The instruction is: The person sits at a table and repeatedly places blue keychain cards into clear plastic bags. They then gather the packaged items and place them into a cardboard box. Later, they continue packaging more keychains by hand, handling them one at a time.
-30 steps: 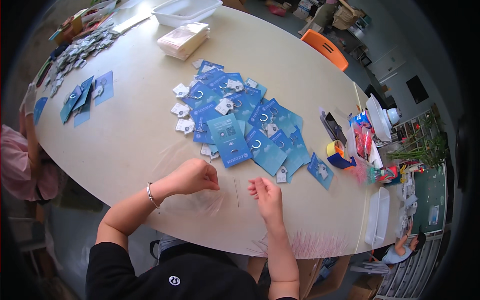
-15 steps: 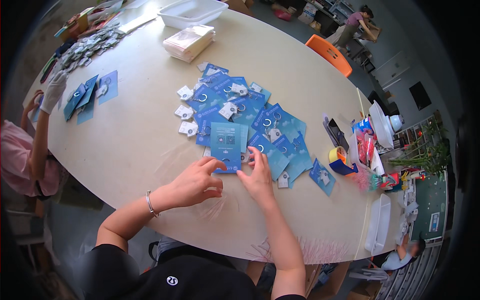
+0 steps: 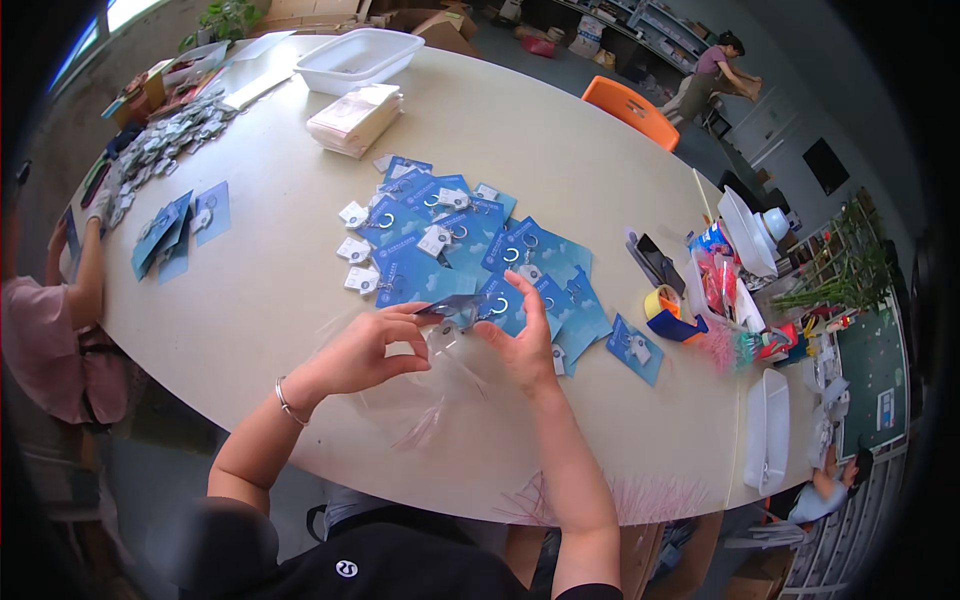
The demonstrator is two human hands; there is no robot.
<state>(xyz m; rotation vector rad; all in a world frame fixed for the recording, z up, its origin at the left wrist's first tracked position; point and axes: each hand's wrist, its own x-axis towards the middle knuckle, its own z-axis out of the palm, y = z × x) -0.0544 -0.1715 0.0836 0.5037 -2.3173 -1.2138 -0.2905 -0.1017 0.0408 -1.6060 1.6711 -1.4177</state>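
My left hand (image 3: 370, 352) pinches the left edge of a blue card (image 3: 452, 304), which is tipped up and seen nearly edge-on. Something small hangs at its underside, too blurred to make out. My right hand (image 3: 522, 328) is beside the card's right end, thumb and forefinger spread apart; whether the thumb touches the card I cannot tell. Just beyond lies a spread of blue cards (image 3: 415, 275) with metal rings and white house-shaped key rings (image 3: 354, 250). Below my hands, a clear plastic bag (image 3: 432, 390) lies on the table.
A stack of clear sleeves (image 3: 355, 122) and a white tub (image 3: 360, 62) stand at the far side. On the right are a phone (image 3: 662, 262), a tape dispenser (image 3: 672, 312) and a white tray (image 3: 768, 435). A co-worker in pink (image 3: 62, 345) sits at left by more cards (image 3: 165, 235).
The card that lay face-up under both hands is now raised and tipped in my left hand. My right hand's fingers have spread. The head view has shifted slightly.
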